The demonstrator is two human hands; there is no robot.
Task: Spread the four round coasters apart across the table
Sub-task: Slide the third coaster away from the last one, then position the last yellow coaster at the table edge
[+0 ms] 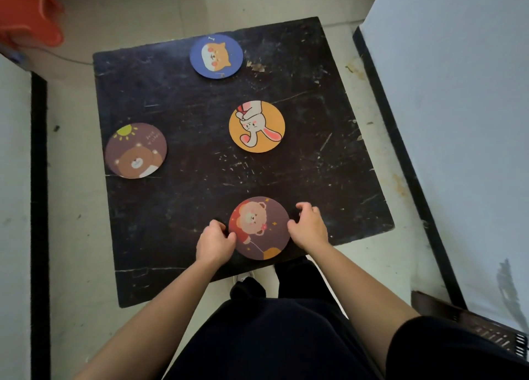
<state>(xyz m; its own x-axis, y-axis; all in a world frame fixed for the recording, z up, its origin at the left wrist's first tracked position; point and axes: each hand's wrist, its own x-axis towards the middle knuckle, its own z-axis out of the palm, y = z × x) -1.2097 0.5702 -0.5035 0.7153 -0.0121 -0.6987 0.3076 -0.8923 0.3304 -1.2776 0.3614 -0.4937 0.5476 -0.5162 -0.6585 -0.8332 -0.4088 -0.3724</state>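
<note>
Four coasters lie apart on the bench [177, 208]. Both hands' curled fingers touch the near coaster [259, 228]: left hand [214, 243], right hand [310, 228].

The table [177, 208] is black, streaked with pale scratches. Of the 4 coasters, the far coaster [216, 56] is blue with an orange-and-white animal face. The middle coaster [256, 126] is orange-yellow with a white, pink-eared rabbit. The left coaster [136, 150] is dark purple-brown with a brown bear and a yellow-green sun. The near coaster [259, 228] is dusky purple with a tan bear, a red patch and small yellow stars.
</note>
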